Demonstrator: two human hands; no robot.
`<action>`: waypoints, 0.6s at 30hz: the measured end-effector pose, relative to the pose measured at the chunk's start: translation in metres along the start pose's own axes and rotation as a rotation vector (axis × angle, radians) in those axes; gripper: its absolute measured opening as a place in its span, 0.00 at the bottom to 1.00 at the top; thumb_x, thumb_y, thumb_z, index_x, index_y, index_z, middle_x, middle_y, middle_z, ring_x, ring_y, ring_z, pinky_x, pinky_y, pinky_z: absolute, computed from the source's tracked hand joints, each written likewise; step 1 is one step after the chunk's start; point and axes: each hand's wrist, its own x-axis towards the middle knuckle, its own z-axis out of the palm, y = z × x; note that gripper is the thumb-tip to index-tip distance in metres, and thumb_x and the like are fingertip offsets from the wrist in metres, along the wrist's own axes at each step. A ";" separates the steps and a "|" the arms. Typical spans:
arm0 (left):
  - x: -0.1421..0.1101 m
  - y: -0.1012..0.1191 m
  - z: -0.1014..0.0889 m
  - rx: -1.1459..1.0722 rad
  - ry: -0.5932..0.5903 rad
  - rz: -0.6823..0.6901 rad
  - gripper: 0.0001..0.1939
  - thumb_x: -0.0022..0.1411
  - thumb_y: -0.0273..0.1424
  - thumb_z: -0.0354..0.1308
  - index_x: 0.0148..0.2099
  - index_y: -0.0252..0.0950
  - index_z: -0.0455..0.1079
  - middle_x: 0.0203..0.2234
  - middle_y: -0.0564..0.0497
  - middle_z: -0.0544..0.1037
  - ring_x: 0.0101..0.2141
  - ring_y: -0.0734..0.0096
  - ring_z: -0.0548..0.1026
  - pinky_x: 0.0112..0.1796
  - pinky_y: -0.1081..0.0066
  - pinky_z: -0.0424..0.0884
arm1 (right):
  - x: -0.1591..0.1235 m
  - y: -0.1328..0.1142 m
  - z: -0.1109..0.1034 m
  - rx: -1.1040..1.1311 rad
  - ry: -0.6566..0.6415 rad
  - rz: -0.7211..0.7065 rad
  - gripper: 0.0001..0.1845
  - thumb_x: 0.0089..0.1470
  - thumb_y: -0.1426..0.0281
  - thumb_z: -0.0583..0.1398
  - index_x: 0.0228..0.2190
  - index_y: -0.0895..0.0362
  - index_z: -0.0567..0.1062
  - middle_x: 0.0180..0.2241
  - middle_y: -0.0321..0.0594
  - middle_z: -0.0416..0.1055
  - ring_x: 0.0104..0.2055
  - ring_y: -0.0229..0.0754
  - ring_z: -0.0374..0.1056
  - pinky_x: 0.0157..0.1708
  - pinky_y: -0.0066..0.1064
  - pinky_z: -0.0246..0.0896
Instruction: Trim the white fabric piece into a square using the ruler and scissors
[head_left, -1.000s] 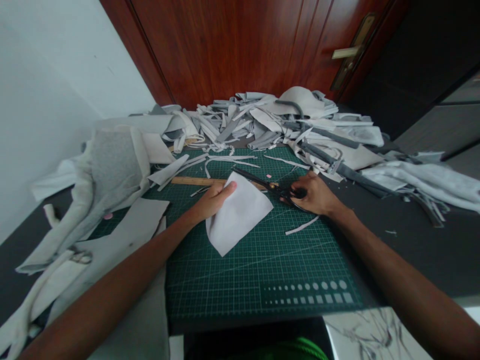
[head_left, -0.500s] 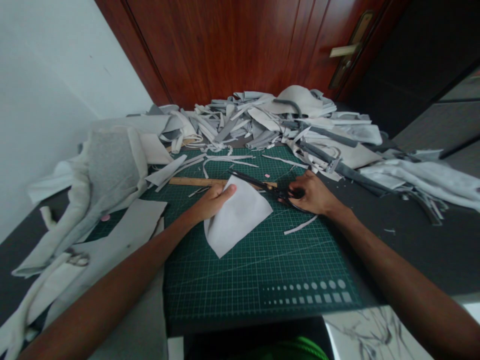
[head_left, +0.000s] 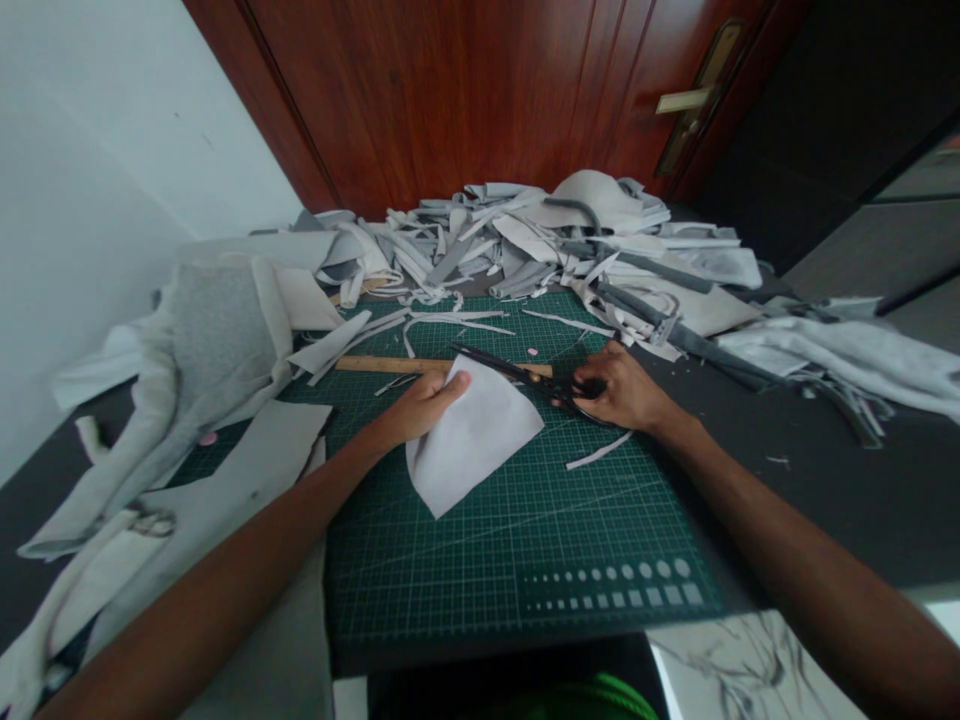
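Observation:
My left hand (head_left: 424, 406) grips the top edge of a white fabric piece (head_left: 472, 440) lying on a green cutting mat (head_left: 517, 560). My right hand (head_left: 624, 388) is closed around the finger loops of black scissors (head_left: 517, 372). Their long blades point left towards the fabric's upper corner, and the blade tips reach past it, close to my left hand. Just behind the blades lies a wooden ruler (head_left: 390, 364). A thin white fabric strip (head_left: 600, 452) rests on the mat below my right hand.
A heap of grey and white fabric offcuts (head_left: 517, 245) lies against a red-brown wooden door (head_left: 450, 90). Large grey fabric pieces (head_left: 225, 340) cover the left side. Dark tabletop (head_left: 825, 500) extends to the right, with a marble surface (head_left: 742, 670) at the bottom.
The view has drifted slightly left and down. Both hands, the scissors and the white fabric keep the same hold and positions relative to each other.

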 end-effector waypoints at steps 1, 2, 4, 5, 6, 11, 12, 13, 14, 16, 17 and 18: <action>0.000 0.000 0.000 -0.001 0.004 0.003 0.42 0.57 0.72 0.48 0.32 0.35 0.76 0.25 0.46 0.81 0.26 0.63 0.78 0.24 0.71 0.69 | 0.000 0.000 0.000 -0.001 0.000 0.000 0.32 0.60 0.42 0.59 0.19 0.54 0.72 0.19 0.37 0.69 0.24 0.39 0.62 0.38 0.38 0.50; 0.000 0.001 0.000 -0.005 0.012 0.008 0.42 0.57 0.72 0.49 0.32 0.35 0.76 0.25 0.47 0.80 0.27 0.63 0.78 0.24 0.71 0.70 | 0.000 -0.001 0.000 -0.002 0.000 0.001 0.32 0.60 0.42 0.59 0.19 0.54 0.72 0.19 0.37 0.69 0.23 0.39 0.62 0.37 0.38 0.50; 0.000 0.001 0.000 -0.014 0.029 0.025 0.39 0.59 0.70 0.50 0.33 0.36 0.75 0.26 0.48 0.80 0.28 0.62 0.78 0.27 0.70 0.72 | 0.001 -0.001 0.000 -0.003 0.006 0.003 0.33 0.60 0.42 0.59 0.18 0.54 0.72 0.19 0.37 0.68 0.23 0.38 0.60 0.37 0.38 0.50; 0.000 0.001 0.000 -0.011 0.035 0.032 0.38 0.60 0.69 0.50 0.33 0.36 0.75 0.26 0.48 0.80 0.29 0.62 0.78 0.28 0.70 0.72 | 0.001 -0.002 0.001 -0.003 0.014 0.007 0.32 0.60 0.42 0.60 0.18 0.54 0.72 0.19 0.37 0.68 0.23 0.38 0.60 0.37 0.38 0.51; 0.000 0.001 0.000 0.000 0.040 0.033 0.38 0.60 0.69 0.50 0.32 0.36 0.74 0.25 0.48 0.79 0.28 0.62 0.78 0.27 0.70 0.72 | 0.001 -0.002 0.002 -0.003 0.025 0.016 0.32 0.59 0.42 0.60 0.18 0.54 0.72 0.19 0.37 0.68 0.23 0.39 0.60 0.37 0.38 0.51; 0.001 -0.001 0.000 0.039 0.041 -0.003 0.42 0.56 0.73 0.47 0.27 0.37 0.69 0.21 0.49 0.75 0.24 0.65 0.73 0.23 0.70 0.67 | 0.001 -0.002 0.005 -0.007 0.092 0.103 0.32 0.60 0.43 0.60 0.17 0.54 0.71 0.18 0.38 0.69 0.24 0.40 0.61 0.34 0.38 0.52; 0.001 -0.001 0.001 0.025 0.040 -0.006 0.43 0.55 0.74 0.47 0.27 0.36 0.69 0.21 0.49 0.75 0.24 0.65 0.73 0.23 0.70 0.68 | 0.000 -0.001 0.005 -0.013 0.103 0.123 0.33 0.60 0.43 0.60 0.16 0.54 0.70 0.18 0.38 0.69 0.23 0.39 0.60 0.34 0.38 0.52; 0.000 -0.001 0.001 0.012 0.037 -0.006 0.43 0.54 0.75 0.47 0.27 0.36 0.69 0.21 0.49 0.75 0.24 0.66 0.73 0.23 0.70 0.68 | 0.000 0.001 0.005 -0.021 0.114 0.141 0.34 0.60 0.43 0.60 0.15 0.54 0.69 0.17 0.38 0.68 0.23 0.39 0.60 0.34 0.38 0.52; 0.000 -0.001 0.001 0.004 0.037 -0.006 0.43 0.53 0.75 0.47 0.27 0.36 0.69 0.21 0.49 0.75 0.24 0.66 0.73 0.23 0.70 0.68 | 0.000 0.002 0.005 -0.029 0.123 0.157 0.34 0.59 0.43 0.60 0.14 0.54 0.68 0.17 0.38 0.68 0.22 0.39 0.59 0.34 0.38 0.52; 0.000 -0.001 0.001 0.008 0.045 -0.007 0.43 0.53 0.75 0.47 0.27 0.36 0.69 0.21 0.49 0.75 0.24 0.67 0.73 0.23 0.71 0.67 | -0.001 0.005 0.006 -0.049 0.127 0.175 0.34 0.59 0.44 0.61 0.14 0.54 0.66 0.16 0.37 0.67 0.21 0.38 0.59 0.34 0.38 0.53; 0.000 -0.002 0.001 0.013 0.049 -0.011 0.43 0.53 0.75 0.47 0.26 0.36 0.68 0.21 0.50 0.75 0.24 0.67 0.72 0.23 0.71 0.66 | -0.001 0.006 0.006 -0.062 0.123 0.178 0.34 0.59 0.44 0.61 0.14 0.54 0.66 0.16 0.36 0.66 0.21 0.38 0.59 0.35 0.38 0.54; 0.000 -0.002 0.001 0.015 0.054 -0.015 0.43 0.53 0.75 0.47 0.26 0.36 0.68 0.21 0.50 0.74 0.23 0.68 0.72 0.23 0.71 0.65 | -0.001 0.006 0.006 -0.076 0.116 0.178 0.33 0.59 0.45 0.61 0.13 0.54 0.66 0.16 0.36 0.66 0.21 0.38 0.59 0.36 0.38 0.54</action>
